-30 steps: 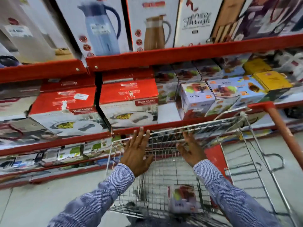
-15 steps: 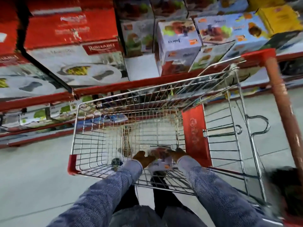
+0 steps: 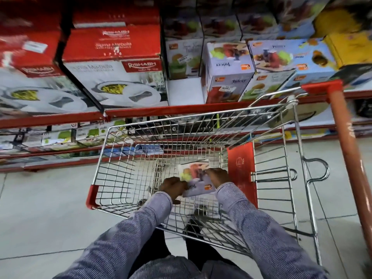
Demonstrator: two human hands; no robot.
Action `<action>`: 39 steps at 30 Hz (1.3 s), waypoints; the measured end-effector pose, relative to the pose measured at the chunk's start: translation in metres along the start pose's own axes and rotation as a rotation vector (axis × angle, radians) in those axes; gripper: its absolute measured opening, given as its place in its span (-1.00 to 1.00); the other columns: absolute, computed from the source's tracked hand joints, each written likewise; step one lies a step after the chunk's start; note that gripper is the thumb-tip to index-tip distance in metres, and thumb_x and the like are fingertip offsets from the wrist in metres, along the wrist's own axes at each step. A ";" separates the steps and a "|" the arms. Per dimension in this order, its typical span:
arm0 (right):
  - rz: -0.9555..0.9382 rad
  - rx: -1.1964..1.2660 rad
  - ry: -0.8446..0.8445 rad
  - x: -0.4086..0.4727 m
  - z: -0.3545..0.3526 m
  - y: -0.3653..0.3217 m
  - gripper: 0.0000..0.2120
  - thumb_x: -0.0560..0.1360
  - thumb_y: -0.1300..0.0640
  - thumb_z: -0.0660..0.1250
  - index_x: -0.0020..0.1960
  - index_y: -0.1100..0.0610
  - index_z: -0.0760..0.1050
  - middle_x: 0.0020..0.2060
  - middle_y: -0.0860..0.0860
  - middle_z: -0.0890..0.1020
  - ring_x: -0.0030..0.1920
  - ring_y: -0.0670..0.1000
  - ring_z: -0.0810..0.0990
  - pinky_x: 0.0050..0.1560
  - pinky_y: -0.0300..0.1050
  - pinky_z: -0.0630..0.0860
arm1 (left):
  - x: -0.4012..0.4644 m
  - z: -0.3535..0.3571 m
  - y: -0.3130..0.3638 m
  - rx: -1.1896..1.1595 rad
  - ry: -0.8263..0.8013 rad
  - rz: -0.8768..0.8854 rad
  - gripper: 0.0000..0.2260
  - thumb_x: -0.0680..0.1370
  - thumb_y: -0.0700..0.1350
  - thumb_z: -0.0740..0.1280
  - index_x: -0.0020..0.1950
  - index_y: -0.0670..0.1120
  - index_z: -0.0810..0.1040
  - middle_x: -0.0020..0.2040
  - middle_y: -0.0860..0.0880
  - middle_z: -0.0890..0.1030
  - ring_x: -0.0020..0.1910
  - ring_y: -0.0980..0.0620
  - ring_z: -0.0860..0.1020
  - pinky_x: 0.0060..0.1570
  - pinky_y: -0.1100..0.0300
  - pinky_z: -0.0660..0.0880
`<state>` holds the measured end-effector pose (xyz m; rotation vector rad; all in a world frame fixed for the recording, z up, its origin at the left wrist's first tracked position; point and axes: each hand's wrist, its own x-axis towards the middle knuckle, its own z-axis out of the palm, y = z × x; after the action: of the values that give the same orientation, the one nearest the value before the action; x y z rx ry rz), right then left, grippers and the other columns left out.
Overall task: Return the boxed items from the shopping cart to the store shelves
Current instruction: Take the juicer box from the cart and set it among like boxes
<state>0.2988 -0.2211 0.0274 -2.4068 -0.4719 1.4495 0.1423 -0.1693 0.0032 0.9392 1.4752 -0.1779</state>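
A small white juicer box [image 3: 196,179] with fruit pictures sits low inside the wire shopping cart [image 3: 124,158]. My left hand [image 3: 174,188] grips its left side and my right hand [image 3: 216,176] grips its right side, both reaching down into the basket. Above the cart runs the red-edged store shelf [image 3: 153,110]. On it stand matching juicer boxes [image 3: 227,71], with a bare white gap [image 3: 186,91] just to their left.
Large red and white dinner-set boxes [image 3: 114,63] fill the shelf's left part. Yellow boxes [image 3: 350,49] stand at the far right. The cart's orange handle [image 3: 350,154] runs down the right side. Lower shelves [image 3: 50,137] hold flat boxes. Grey tiled floor [image 3: 40,214] lies to the left.
My hands went from the cart's far rim down into the basket and closed on the juicer box. The view tilted downward; the box now sits slightly higher between my hands.
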 end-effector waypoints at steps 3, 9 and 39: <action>-0.133 -0.019 0.082 -0.020 -0.027 -0.029 -0.63 0.55 0.01 0.22 0.20 0.21 0.58 0.21 0.17 0.61 0.25 0.16 0.54 0.03 -0.16 0.44 | -0.020 -0.019 0.020 -0.143 0.083 0.106 -0.79 0.23 -0.02 0.46 -0.17 -0.02 0.66 0.00 -0.14 0.71 -0.02 -0.14 0.68 -0.30 0.14 0.57; -0.408 -0.016 0.252 -0.071 -0.070 -0.081 -0.70 0.51 -0.06 0.26 -0.05 0.11 0.67 -0.04 0.08 0.72 -0.11 0.08 0.62 -0.21 -0.24 0.39 | -0.079 -0.055 0.078 -0.114 0.293 0.486 -0.86 0.36 -0.06 0.44 -0.12 -0.03 0.70 -0.27 0.00 0.71 -0.23 -0.08 0.68 -0.27 0.16 0.61; -0.767 0.216 0.428 -0.074 -0.145 -0.196 -0.63 0.49 0.33 0.29 0.17 -0.03 0.56 0.01 -0.10 0.67 -0.07 -0.01 0.69 -0.02 -0.04 0.65 | -0.119 -0.092 0.214 0.102 0.623 1.002 -0.64 0.50 -0.23 0.36 0.30 -0.11 0.55 0.23 -0.09 0.63 0.04 0.08 0.57 0.10 0.34 0.40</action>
<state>0.3702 -0.0862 0.2318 -1.9378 -0.9302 0.6039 0.1890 -0.0243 0.2159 1.8073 1.3571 0.8429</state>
